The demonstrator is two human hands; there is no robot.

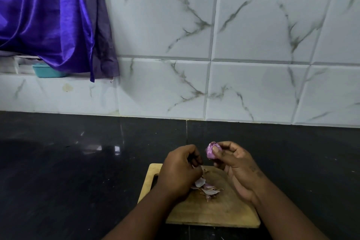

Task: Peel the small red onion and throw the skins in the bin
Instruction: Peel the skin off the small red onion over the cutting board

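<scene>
1 onion (211,152): small, red, purple flesh showing; pinched in the grip of the right hand (233,161).
1 left hand (180,169): just left of that grip, fingers curled; contents cannot be told.
1 pile of skins (206,188): below both grips, on the cutting board (214,212), which rests on the black counter (78,161).

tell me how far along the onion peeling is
Done: much skin is off; skins lie piled on the board. In hand: the right hand pinches the onion, purple flesh showing; the left hand curls above the pile, whether holding skin is unclear. Left: any last bits, then skins to the bin, which isn't in view.
</scene>
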